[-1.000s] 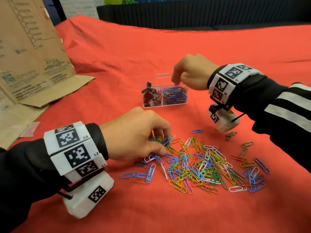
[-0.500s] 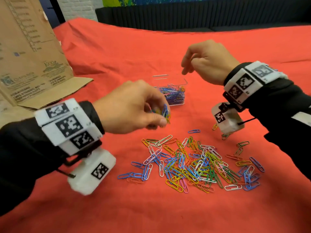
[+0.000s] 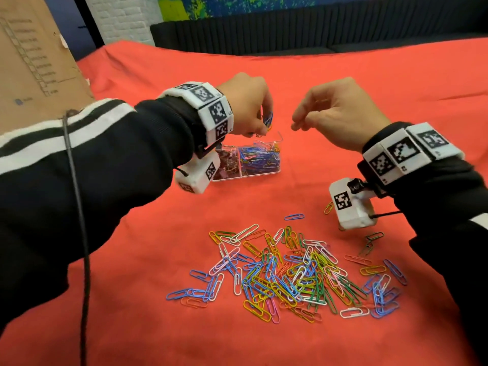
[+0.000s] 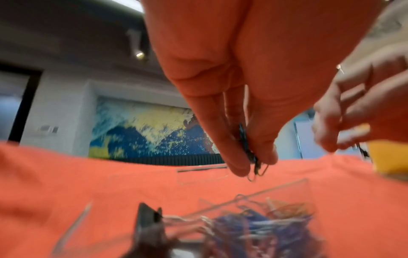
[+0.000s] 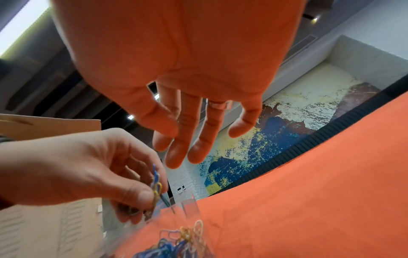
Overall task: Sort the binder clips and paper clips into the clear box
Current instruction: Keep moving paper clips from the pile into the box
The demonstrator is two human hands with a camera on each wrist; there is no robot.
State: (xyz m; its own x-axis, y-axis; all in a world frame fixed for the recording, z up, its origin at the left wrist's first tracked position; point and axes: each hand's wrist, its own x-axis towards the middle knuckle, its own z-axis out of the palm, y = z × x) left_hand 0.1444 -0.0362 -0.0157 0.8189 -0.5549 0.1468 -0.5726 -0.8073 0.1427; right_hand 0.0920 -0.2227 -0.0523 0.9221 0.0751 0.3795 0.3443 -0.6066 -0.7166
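Observation:
A clear two-part box (image 3: 274, 169) stands mid-table; dark binder clips (image 3: 227, 165) fill its left part, coloured paper clips (image 3: 260, 158) its right part. My left hand (image 3: 261, 125) hovers just above the box and pinches a small bunch of paper clips (image 3: 268, 121) between thumb and fingers; the bunch shows too in the left wrist view (image 4: 251, 157) and the right wrist view (image 5: 156, 188). My right hand (image 3: 303, 120) hangs to the right of it, fingers relaxed and holding nothing (image 5: 187, 144). A pile of loose paper clips (image 3: 298, 276) lies nearer me on the red cloth.
A cardboard box (image 3: 34, 72) stands at the far left. A few stray paper clips (image 3: 369, 241) lie right of the pile. A dark cable (image 3: 79, 207) runs along my left sleeve. Red cloth (image 3: 369, 88) covers the whole table.
My left hand picked a bunch of paper clips off the pile and carried it up over the box. My right hand left the box and drew back to the right, empty.

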